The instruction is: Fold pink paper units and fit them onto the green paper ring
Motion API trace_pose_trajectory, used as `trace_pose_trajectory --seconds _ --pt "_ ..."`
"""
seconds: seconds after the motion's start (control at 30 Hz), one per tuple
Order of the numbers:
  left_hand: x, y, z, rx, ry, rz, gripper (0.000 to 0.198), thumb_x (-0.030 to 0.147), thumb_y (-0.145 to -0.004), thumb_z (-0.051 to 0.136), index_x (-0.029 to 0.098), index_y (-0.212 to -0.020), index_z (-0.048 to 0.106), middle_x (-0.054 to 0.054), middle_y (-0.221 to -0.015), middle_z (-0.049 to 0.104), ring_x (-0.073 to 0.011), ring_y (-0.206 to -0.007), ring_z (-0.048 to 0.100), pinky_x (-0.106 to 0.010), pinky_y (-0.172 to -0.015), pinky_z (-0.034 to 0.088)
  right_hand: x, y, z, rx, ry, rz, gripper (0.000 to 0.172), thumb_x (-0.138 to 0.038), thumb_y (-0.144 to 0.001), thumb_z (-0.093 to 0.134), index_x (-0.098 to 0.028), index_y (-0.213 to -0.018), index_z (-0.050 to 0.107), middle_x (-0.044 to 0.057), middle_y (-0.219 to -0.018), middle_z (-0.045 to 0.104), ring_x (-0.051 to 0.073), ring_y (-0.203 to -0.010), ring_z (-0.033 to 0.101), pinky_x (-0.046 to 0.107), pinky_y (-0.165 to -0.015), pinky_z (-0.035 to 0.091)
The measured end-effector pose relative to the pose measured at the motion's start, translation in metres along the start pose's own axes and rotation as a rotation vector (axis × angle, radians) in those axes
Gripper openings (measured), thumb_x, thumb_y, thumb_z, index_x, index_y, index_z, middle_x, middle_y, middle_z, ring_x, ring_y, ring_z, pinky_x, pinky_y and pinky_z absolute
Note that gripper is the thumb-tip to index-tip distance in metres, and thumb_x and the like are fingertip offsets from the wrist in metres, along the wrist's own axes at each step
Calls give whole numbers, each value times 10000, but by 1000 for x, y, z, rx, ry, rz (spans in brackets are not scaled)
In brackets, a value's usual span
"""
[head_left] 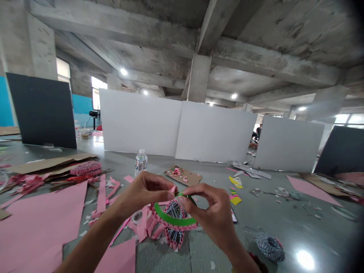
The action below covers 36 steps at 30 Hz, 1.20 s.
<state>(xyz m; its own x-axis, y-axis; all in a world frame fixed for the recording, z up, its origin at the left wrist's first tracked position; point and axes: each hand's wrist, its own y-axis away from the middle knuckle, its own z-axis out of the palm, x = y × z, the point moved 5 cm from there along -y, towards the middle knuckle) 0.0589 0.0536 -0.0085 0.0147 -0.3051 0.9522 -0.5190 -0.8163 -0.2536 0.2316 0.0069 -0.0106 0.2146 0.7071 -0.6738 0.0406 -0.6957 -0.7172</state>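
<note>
Both hands meet over the table, pinching a bright green ring [174, 220] edged with folded pink paper loops. My left hand [152, 191] grips the far side of the ring, near a bit of pink paper at the fingertips. Close beside it, my right hand [206, 204] has thumb and index finger closed on the green band. Below the ring lies a pink-edged piece laced with grey-and-white string [174, 237]; whether it is joined to the ring I cannot tell. Pink paper strips [145, 225] lie just left of it.
Pink sheets [42, 223] cover the left of the table, with cardboard behind. A clear bottle [141, 161] stands ahead, near a cardboard piece [184, 176]. Scissors [270, 193] and a ball of speckled string [270, 246] lie right. White panels [139, 121] border the far edge.
</note>
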Motion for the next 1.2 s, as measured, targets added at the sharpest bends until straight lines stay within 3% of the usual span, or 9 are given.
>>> trace_pose_trajectory --seconds 0.2,0.6,1.0,1.2 --pt "3 1 3 -31 -60 2 172 295 -733 794 153 -828 772 -36 -712 687 -97 -613 558 -188 -544 411 -1 0 0 -4 -72 23 90 -144 -723 742 -215 -777 741 -12 -751 741 144 -693 705 213 -673 577" --pt "16 8 2 -38 -234 50 172 308 -749 775 179 -863 771 -52 -800 730 -146 -735 635 -213 -647 496 5 -1 3 -22 -165 14 115 -129 -706 734 -218 -779 739 -3 -754 731 147 -695 702 221 -668 599" --pt "31 20 -1 39 -491 56 182 330 -755 755 217 -897 766 -39 -890 757 -191 -842 692 -253 -774 523 3 0 5 -65 -142 -19 138 -108 -713 727 -219 -796 732 3 -783 725 147 -731 683 217 -670 556" --pt "30 24 -3 92 -680 177 199 377 -760 745 267 -925 771 -22 -885 754 -187 -819 690 -245 -732 515 -1 1 5 -80 -100 -44 98 -125 -728 713 -203 -787 721 21 -792 729 174 -764 691 249 -693 555"
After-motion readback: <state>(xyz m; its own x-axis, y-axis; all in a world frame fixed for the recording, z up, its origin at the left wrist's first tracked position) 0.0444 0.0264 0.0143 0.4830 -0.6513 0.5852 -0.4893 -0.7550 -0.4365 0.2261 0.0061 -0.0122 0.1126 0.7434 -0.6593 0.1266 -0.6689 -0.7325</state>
